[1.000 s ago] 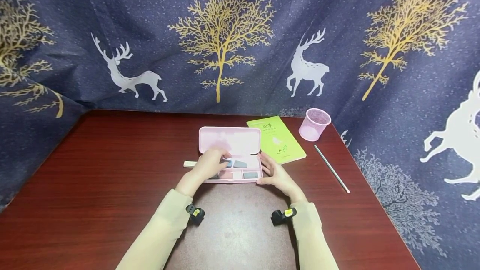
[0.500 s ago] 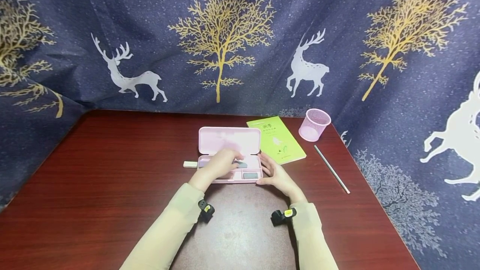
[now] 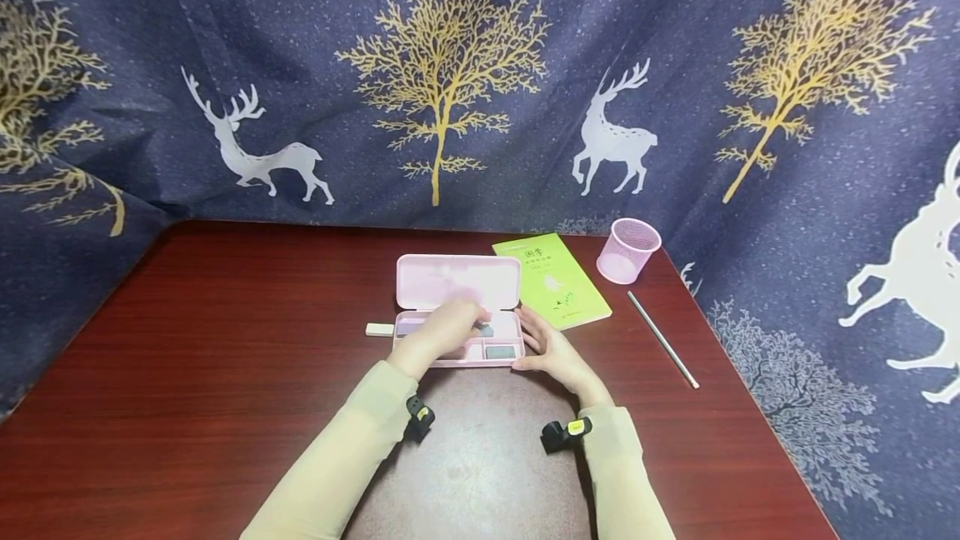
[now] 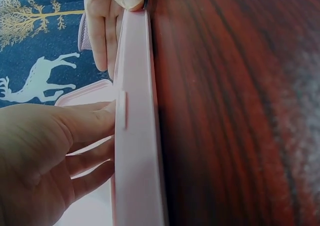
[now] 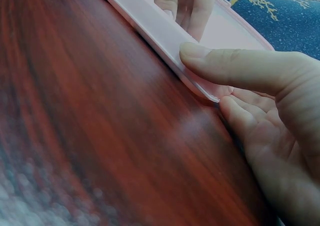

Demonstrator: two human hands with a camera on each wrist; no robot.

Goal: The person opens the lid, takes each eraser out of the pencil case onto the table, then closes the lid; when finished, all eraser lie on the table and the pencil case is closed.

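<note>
A pink pencil case [image 3: 459, 282] stands with its lid up, its tray [image 3: 512, 325] split into compartments. My left hand [image 3: 447, 325] reaches down into the tray, its fingertips right at a blue-grey piece [image 3: 486, 330] in the back compartment. In the left wrist view, the case's front wall [image 4: 137, 136] hides those fingertips, so I cannot tell whether they pinch the piece. My right hand [image 3: 553, 354] grips the case's right end, thumb [image 5: 200, 54] on the front wall and fingers round the end. A grey block [image 3: 500, 352] lies in the front right compartment.
A small white bar [image 3: 379, 329] lies left of the case. Behind and to the right is a green book [image 3: 581, 286], partly behind the case. Farther right stand a pink mesh pen cup [image 3: 628, 252] and, before it, a pencil [image 3: 663, 340] lying on the table [image 3: 225, 340].
My left hand has moved right along the tray, from a blue piece to the blue-grey one beside it, uncovering the tray's left end. My right hand has kept its place on the case.
</note>
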